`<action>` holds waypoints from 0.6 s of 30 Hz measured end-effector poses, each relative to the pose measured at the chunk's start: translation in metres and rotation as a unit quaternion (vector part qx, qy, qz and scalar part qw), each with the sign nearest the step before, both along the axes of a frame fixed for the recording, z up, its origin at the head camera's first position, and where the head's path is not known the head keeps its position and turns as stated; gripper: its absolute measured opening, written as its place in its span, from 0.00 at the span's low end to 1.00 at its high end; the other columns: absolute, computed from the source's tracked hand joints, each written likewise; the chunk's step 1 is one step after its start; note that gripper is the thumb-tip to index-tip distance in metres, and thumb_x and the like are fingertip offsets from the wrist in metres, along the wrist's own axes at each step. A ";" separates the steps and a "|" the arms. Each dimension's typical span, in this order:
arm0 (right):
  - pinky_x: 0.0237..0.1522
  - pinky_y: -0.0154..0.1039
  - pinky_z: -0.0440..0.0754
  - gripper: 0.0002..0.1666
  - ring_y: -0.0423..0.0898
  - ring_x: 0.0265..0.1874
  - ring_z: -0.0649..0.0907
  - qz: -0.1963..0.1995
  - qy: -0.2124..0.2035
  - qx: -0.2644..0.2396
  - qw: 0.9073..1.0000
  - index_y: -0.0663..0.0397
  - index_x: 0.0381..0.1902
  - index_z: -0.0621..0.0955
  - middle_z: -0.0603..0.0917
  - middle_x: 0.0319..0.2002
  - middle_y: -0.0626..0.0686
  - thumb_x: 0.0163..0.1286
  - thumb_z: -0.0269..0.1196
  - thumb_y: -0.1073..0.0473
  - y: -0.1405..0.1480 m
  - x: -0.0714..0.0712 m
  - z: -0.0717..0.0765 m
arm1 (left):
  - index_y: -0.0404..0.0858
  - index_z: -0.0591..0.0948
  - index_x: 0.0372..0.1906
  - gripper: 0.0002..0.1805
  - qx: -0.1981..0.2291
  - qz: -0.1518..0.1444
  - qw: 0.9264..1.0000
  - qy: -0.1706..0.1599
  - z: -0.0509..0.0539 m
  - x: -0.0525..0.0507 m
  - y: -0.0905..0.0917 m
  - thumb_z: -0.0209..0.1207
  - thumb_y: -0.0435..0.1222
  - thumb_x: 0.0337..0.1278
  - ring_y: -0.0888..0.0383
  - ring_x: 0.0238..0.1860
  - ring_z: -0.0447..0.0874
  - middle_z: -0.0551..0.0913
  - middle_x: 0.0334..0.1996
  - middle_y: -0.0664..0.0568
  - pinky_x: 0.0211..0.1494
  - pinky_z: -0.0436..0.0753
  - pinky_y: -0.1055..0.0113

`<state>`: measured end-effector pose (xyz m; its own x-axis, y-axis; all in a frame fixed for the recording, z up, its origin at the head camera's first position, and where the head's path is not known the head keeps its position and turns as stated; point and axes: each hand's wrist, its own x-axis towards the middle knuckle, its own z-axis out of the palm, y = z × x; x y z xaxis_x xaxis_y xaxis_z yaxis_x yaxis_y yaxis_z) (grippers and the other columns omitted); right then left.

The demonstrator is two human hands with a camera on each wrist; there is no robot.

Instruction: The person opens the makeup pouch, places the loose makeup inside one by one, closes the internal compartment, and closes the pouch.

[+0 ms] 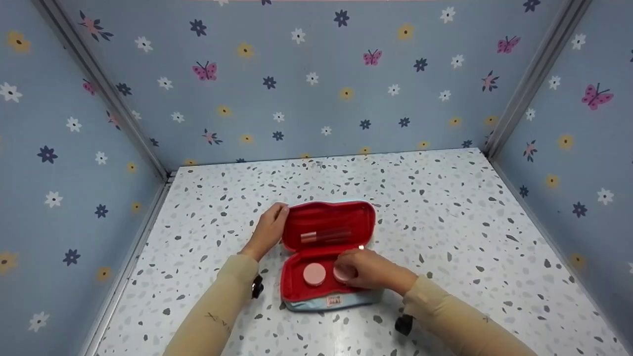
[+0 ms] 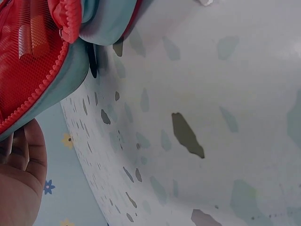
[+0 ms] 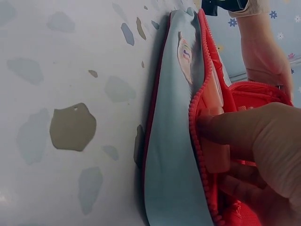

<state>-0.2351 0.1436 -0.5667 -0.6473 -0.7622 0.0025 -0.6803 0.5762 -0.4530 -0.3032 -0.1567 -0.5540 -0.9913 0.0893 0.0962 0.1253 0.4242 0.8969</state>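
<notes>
A light-blue zip case (image 1: 311,303) with a red lining lies unzipped on the table, its lid folded back. My left hand (image 1: 269,230) grips the lid's left edge, fingers curled behind it in the left wrist view. Behind the lid's red mesh (image 2: 28,80) are slim tubes (image 2: 37,37). Two round pink lidded jars are in the lower half. The left jar (image 1: 314,274) stands alone; my right hand (image 1: 373,271) pinches the right jar (image 1: 342,274) between thumb and fingers. In the right wrist view, that thumb presses the jar's side (image 3: 216,157) just inside the red zipper.
The speckled white table (image 1: 435,212) extends around the case on all sides. Blue flower-patterned panels (image 1: 306,104) enclose the back and both sides, joined by grey metal corner posts (image 1: 531,79). Black wrist devices (image 1: 404,324) hang below the sleeves.
</notes>
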 end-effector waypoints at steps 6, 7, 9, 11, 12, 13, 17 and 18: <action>0.53 0.41 0.86 0.14 0.43 0.45 0.84 0.012 0.013 0.002 1.000 0.53 0.55 0.89 0.89 0.48 0.51 0.73 0.72 0.62 -0.001 0.000 0.000 | 0.35 0.82 0.57 0.18 0.000 -0.001 1.000 -0.003 0.000 0.000 0.000 0.47 0.42 0.88 0.49 0.50 0.83 0.86 0.49 0.42 0.62 0.81 0.51; 0.54 0.41 0.86 0.15 0.43 0.45 0.84 0.014 0.015 0.001 1.000 0.54 0.55 0.89 0.89 0.48 0.51 0.72 0.72 0.63 -0.001 0.000 0.001 | 0.35 0.82 0.57 0.18 0.000 -0.001 1.000 -0.003 0.000 0.000 0.000 0.47 0.42 0.88 0.50 0.50 0.83 0.86 0.49 0.42 0.62 0.81 0.51; 0.56 0.43 0.87 0.16 0.45 0.47 0.86 0.015 0.017 0.001 1.000 0.55 0.55 0.89 0.90 0.49 0.51 0.71 0.73 0.64 0.000 0.001 0.002 | 0.35 0.82 0.57 0.18 0.001 -0.003 1.000 -0.004 0.000 0.000 0.000 0.47 0.43 0.88 0.50 0.50 0.83 0.86 0.49 0.42 0.62 0.81 0.51; 0.59 0.45 0.87 0.17 0.47 0.50 0.87 0.013 0.015 -0.001 1.000 0.56 0.56 0.89 0.90 0.51 0.52 0.70 0.74 0.64 0.001 0.002 0.004 | 0.35 0.82 0.57 0.18 0.004 -0.004 1.000 -0.005 0.000 0.000 0.000 0.47 0.42 0.88 0.50 0.50 0.83 0.86 0.49 0.42 0.62 0.81 0.52; 0.60 0.46 0.86 0.17 0.47 0.51 0.87 0.011 0.014 -0.001 1.000 0.55 0.56 0.89 0.90 0.51 0.52 0.70 0.74 0.63 0.002 0.002 0.005 | 0.35 0.82 0.57 0.18 0.004 -0.004 1.000 -0.004 0.000 0.000 0.000 0.47 0.42 0.88 0.50 0.50 0.83 0.86 0.49 0.42 0.62 0.81 0.52; 0.62 0.46 0.86 0.17 0.47 0.52 0.87 0.008 0.014 -0.002 1.000 0.55 0.56 0.89 0.90 0.52 0.52 0.71 0.74 0.63 0.003 0.002 0.006 | 0.35 0.82 0.57 0.18 0.004 -0.004 1.000 -0.003 0.000 0.000 0.000 0.47 0.42 0.88 0.50 0.50 0.83 0.86 0.49 0.42 0.62 0.81 0.52; 0.65 0.48 0.84 0.16 0.49 0.55 0.88 -0.002 0.024 -0.008 1.000 0.55 0.56 0.89 0.91 0.53 0.53 0.72 0.73 0.60 0.008 0.001 0.011 | 0.36 0.82 0.56 0.17 0.001 -0.004 1.000 0.001 0.001 0.000 -0.001 0.47 0.42 0.88 0.51 0.49 0.82 0.86 0.48 0.43 0.61 0.80 0.54; 0.66 0.49 0.84 0.16 0.50 0.56 0.88 -0.005 0.028 -0.008 1.000 0.56 0.56 0.89 0.91 0.53 0.53 0.73 0.73 0.60 0.009 0.000 0.012 | 0.36 0.82 0.56 0.17 0.000 -0.003 1.000 0.002 0.000 0.000 -0.001 0.47 0.42 0.88 0.52 0.49 0.81 0.86 0.47 0.43 0.60 0.80 0.55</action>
